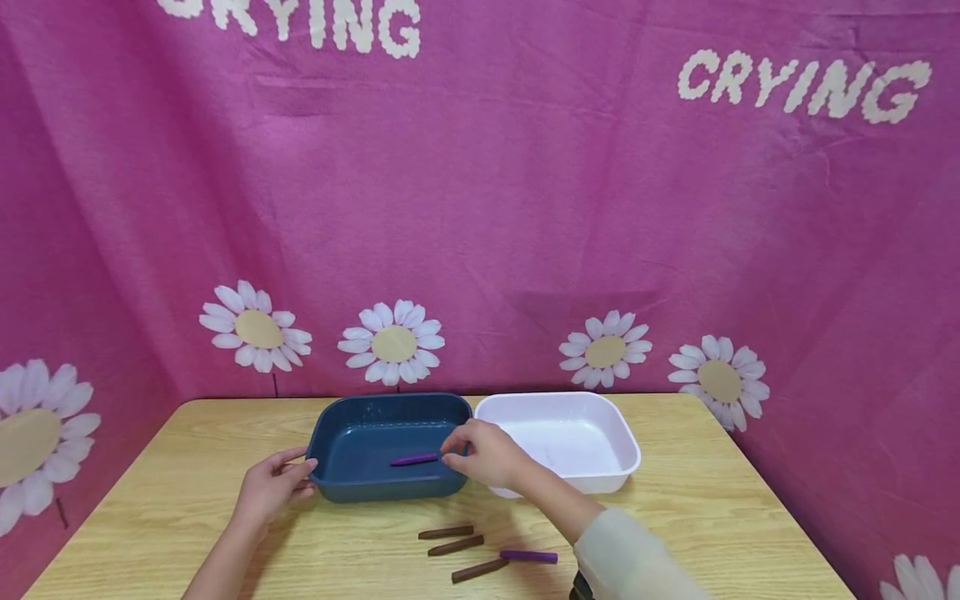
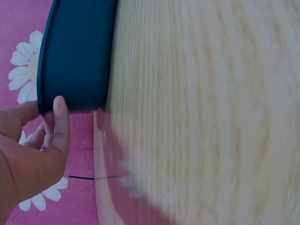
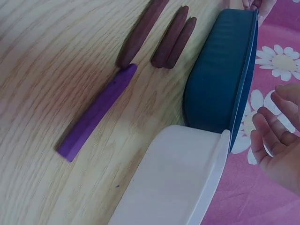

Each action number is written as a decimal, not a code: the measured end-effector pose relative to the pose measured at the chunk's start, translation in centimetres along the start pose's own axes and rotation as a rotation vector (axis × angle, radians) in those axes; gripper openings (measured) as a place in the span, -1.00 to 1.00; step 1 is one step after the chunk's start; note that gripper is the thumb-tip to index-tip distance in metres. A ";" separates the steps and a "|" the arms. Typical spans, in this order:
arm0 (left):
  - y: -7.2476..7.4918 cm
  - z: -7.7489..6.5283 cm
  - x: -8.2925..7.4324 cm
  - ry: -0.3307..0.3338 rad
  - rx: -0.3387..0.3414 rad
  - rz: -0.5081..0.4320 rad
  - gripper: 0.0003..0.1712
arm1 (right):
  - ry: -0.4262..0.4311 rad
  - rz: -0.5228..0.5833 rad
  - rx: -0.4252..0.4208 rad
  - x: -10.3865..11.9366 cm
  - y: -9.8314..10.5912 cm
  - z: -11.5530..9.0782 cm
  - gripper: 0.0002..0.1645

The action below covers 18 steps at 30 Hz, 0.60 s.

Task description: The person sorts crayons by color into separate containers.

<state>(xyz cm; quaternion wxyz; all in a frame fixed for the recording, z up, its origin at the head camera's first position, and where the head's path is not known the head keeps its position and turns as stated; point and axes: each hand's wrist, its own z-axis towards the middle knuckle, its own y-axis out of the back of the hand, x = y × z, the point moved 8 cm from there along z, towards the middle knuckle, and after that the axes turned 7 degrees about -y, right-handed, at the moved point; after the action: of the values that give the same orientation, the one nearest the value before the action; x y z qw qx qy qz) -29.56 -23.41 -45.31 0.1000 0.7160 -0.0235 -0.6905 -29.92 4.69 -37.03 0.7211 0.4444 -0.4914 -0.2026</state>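
In the head view, the step in hand looks like setting a purple crayon [image 1: 414, 460] into the blue tray [image 1: 382, 492]; the crayon is inside it, though whether it has settled on the bottom is hard to tell. The right hand [image 1: 483, 452] hangs over the tray's right end, palm down, fingers bent and pointing left, just beside the crayon. The next move would call for lifting that hand clear of the rim. The left hand [image 1: 272, 487] is at the tray's left end. The white tray [image 1: 602, 482] stands to the right. Nearer on the counter [image 1: 352, 554] lie three brown crayons [image 1: 456, 546] and a second purple crayon [image 1: 528, 557].

In the left wrist view, the left hand's grip pinches the blue tray's rim, thumb at the edge and fingers against the outer wall.

In the right wrist view, the right hand's fingers are parted and loosely bent, with nothing seen between them.
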 end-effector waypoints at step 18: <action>0.1 0.2 0.1 -0.013 -0.015 -0.008 -0.39 | -0.049 0.160 0.037 -2.0 -0.7 -2.8 -0.81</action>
<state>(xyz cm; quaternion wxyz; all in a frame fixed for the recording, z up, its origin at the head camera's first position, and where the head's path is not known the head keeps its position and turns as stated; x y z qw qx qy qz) -29.73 -23.60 -45.41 0.1024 0.7110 -0.0158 -0.6956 -28.20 6.99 -39.05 0.7145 0.4117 -0.5466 -0.1459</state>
